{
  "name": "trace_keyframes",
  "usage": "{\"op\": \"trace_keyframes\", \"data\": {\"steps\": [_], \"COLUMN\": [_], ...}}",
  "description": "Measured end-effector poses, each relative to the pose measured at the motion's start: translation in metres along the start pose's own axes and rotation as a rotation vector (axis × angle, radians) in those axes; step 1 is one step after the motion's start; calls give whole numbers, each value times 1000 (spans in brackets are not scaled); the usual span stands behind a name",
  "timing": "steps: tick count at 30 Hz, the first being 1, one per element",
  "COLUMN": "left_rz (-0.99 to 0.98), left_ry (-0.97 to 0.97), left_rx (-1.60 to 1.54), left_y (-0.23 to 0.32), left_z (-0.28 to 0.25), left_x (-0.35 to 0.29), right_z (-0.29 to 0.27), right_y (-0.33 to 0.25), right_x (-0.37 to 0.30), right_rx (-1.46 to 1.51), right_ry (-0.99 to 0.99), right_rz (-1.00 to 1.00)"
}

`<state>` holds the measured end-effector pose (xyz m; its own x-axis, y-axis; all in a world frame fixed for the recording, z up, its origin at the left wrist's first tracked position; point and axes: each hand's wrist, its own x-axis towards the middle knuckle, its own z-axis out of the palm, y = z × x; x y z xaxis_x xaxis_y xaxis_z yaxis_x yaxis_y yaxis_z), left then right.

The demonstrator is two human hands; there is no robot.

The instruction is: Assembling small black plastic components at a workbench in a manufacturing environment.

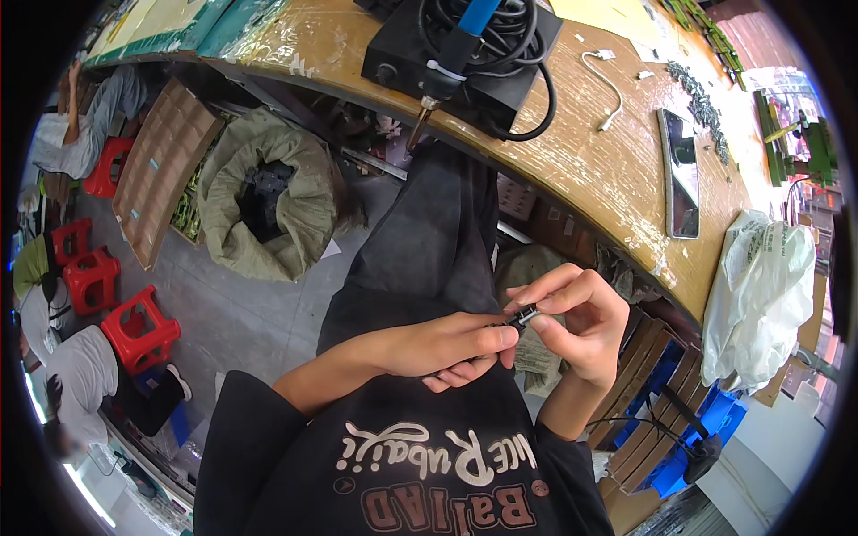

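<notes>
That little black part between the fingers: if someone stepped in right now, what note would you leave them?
Left hand: closed around one end of the small black part, over the lap.
Right hand: thumb and forefinger pinch the other end of the same part.
Nearby: the wooden bench carries a black box with a coiled cable and a blue-handled tool, a phone and a white cable. A white plastic bag hangs at the bench edge.
Done: the part is in both hands.
Left: it is too small to tell how far the work on it has come.
</notes>
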<state>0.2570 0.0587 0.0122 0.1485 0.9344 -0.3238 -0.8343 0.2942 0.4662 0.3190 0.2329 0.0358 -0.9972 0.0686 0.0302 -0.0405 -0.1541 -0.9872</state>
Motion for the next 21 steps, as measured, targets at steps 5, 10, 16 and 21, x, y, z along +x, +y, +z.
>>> {"op": "trace_keyframes", "data": {"steps": [5,10,16,21], "left_rz": [11,40,22,12], "left_ry": [-13,-15,-68,-61], "left_rx": [-17,-29,-43,-60], "left_y": [-4,-7,-10,-8], "left_z": [-7,-12,-19,-20], "left_x": [-5,-12,-15,-16], "right_z": [5,12,17,16], "right_y": [5,11,14,14], "right_x": [3,7,7,11], "right_rx": [-51,-56,-19,-58], "right_ry": [-37,-58,-34,-40], "right_rz": [-33,-72,-86,-77]}}
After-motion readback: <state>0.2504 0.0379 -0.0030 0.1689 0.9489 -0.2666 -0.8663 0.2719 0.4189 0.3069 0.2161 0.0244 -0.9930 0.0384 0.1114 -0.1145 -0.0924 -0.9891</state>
